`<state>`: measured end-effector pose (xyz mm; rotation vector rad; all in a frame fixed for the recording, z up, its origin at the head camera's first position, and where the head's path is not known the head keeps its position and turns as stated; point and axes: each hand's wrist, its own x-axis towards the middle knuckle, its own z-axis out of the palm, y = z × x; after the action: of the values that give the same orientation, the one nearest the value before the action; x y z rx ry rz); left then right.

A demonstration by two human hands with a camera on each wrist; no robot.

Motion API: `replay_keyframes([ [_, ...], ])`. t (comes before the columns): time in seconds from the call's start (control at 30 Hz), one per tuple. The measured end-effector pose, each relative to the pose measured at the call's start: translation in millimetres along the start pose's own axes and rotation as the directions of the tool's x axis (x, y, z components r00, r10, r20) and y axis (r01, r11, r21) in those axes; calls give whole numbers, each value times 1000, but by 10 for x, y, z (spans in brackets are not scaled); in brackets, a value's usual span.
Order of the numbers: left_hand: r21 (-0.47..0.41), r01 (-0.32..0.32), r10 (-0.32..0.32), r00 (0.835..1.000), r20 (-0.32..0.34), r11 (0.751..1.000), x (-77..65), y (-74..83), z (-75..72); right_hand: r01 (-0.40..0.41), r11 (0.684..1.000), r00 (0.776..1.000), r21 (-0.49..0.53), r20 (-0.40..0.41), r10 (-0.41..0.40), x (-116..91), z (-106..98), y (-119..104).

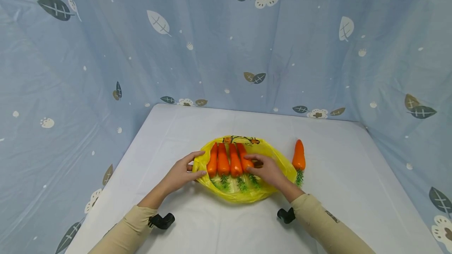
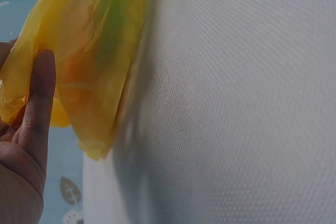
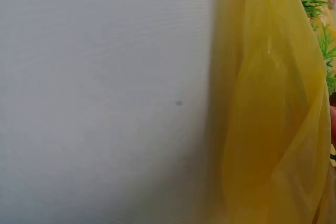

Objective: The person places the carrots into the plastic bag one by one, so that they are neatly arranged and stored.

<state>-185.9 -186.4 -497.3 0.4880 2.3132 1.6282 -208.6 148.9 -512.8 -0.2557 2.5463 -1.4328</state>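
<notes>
A yellow plastic bag [image 1: 272, 153] lies on the table with its mouth spread wide. Several orange carrots [image 1: 223, 160] with green leafy tops lie side by side inside it, tips pointing away. My left hand [image 1: 179, 173] grips the bag's left edge; in the left wrist view the thumb [image 2: 39, 95] presses on the yellow film. Reaching into the bag from the right, my right hand [image 1: 267, 170] pinches the rightmost carrot [image 1: 244, 159] in the row. Only a sliver of that hand shows in the right wrist view, behind the bag's side [image 3: 273, 103].
One more carrot [image 1: 299, 156] lies on the white table [image 1: 346, 191], just right of the bag, its leaves close to the bag's edge. A blue patterned curtain [image 1: 212, 50] hangs behind the table and at both sides.
</notes>
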Motion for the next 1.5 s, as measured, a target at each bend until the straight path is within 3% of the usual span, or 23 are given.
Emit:
replay_keyframes([
  [0.57, -11, 2, -2, 1000, 0, 1000, 1, -11, 5, 29, 1000, 1000, -13, 0, -29, -57, 10, -11],
  [0.87, -6, -2, 2, 1000, 6, 1000, -22, 19, 4, 52, 999, 998, -12, -42, -53, -82, 7, 7],
  [1.07, -1, -2, 2, 1000, 4, 1000, -23, 19, 2, 21, 999, 997, -41, -73, -24, -127, -43, -57],
  [1.5, 6, -2, 2, 1000, 0, 1000, -22, 31, 3, 102, 993, 990, -57, -87, -107, -259, -157, -106],
])
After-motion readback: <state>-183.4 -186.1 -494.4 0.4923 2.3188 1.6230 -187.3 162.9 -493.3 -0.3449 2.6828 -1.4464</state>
